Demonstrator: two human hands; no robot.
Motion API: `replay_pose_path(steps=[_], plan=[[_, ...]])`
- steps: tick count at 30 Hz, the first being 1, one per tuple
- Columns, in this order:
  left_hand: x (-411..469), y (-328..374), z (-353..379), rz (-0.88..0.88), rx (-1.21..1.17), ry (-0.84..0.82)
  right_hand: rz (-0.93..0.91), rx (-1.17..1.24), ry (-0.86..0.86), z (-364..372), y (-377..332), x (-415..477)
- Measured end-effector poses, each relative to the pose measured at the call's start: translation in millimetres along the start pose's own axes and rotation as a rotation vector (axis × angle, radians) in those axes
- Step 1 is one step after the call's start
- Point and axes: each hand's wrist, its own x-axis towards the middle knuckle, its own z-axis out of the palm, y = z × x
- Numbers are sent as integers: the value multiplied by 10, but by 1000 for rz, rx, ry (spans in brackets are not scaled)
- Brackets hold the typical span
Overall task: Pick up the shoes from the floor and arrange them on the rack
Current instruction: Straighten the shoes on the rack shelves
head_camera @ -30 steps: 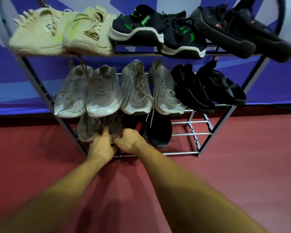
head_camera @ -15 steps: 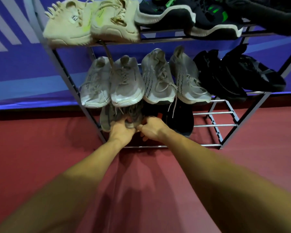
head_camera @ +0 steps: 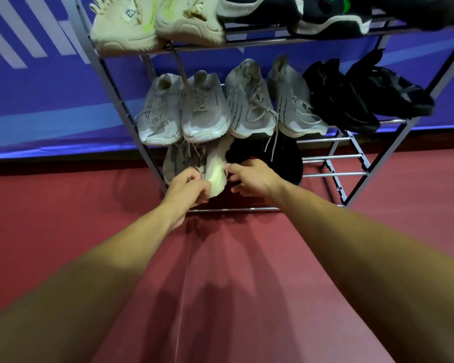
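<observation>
The head camera looks down at a metal rack (head_camera: 247,209) with three tiers, standing on a red floor (head_camera: 63,210) against a blue wall (head_camera: 50,100).

The top tier holds two cream shoes (head_camera: 131,27) at the left, then two black shoes with white soles (head_camera: 325,23), and a further dark shoe cut off by the right edge. The middle tier holds four pale grey sneakers (head_camera: 205,111) side by side and two black shoes (head_camera: 351,98) to their right. On the bottom tier there are two grey shoes at the left and black footwear (head_camera: 286,158) right of them, whose number I cannot tell in the shadow.

The left hand (head_camera: 188,188) clutches the right-hand grey shoe (head_camera: 216,174) at the near edge of the bottom tier. That shoe is tilted on its side, so its pale cream sole faces right, and its laces hang loose. The other grey shoe (head_camera: 172,163) lies just left of it.

The right hand (head_camera: 249,179) holds nothing. Its fingers are loosely spread over the black footwear, with the thumb just beside the cream sole.
</observation>
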Motion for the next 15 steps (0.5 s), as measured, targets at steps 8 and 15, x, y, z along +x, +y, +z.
replay_pose_path(steps=[8, 15], plan=[[-227, -150, -309, 39, 314, -162, 113, 347, 115, -195, 96, -42], [57, -152, -217, 9, 173, 62, 129, 450, 231, -394, 150, -3]])
